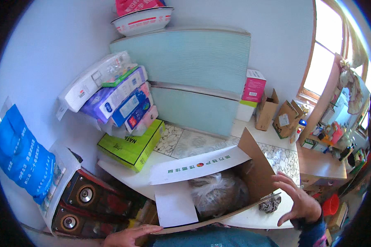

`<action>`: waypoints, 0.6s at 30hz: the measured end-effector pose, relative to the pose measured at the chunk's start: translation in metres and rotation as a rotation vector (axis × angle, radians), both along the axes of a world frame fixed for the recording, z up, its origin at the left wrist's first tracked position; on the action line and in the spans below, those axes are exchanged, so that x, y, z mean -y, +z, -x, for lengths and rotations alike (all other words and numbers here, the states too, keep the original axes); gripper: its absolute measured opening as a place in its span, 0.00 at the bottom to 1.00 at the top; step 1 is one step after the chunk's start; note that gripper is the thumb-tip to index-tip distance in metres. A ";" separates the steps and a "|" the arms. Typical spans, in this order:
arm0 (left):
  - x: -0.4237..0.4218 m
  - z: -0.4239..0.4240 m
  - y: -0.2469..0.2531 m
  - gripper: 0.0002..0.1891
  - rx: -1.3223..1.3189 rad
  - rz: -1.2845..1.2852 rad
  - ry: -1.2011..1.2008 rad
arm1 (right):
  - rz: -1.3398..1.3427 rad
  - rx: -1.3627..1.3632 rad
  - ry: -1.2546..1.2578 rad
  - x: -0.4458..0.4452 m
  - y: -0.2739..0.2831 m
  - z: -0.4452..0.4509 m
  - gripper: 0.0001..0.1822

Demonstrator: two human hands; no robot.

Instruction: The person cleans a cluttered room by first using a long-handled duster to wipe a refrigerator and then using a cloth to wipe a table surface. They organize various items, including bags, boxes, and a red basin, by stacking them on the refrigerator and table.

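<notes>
Before me on the table is an open cardboard carton [173, 171], its flaps spread and its white back flap bearing printed writing. A clear plastic bag [219, 194] with brownish contents, too blurred to identify, lies inside. My left hand [133, 236] is at the carton's near left corner, fingertips at the edge; whether it grips the cardboard is hidden. To the right of the carton my right hand [300, 200] is raised with fingers apart and nothing in it, close to the brown side flap [256, 166]. A crumpled dark patterned cloth [270, 203] lies between that hand and the carton.
Stacked tissue packs [111, 95] rest on a green box [131, 145] at the left. Two speakers [86, 194] stand below, near a blue bag [24, 154]. Pale glass panels [191, 61] lean on the wall; smaller cartons [266, 112] stand at the back right.
</notes>
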State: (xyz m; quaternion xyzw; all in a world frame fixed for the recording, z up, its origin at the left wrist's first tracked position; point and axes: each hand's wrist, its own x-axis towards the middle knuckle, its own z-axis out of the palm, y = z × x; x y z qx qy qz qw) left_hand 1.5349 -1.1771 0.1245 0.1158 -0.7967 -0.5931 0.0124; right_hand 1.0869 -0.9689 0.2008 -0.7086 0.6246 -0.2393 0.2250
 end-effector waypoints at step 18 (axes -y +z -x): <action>0.067 0.092 -0.128 0.51 -0.299 0.018 0.684 | 0.767 0.275 -0.761 0.036 -0.131 -0.043 0.49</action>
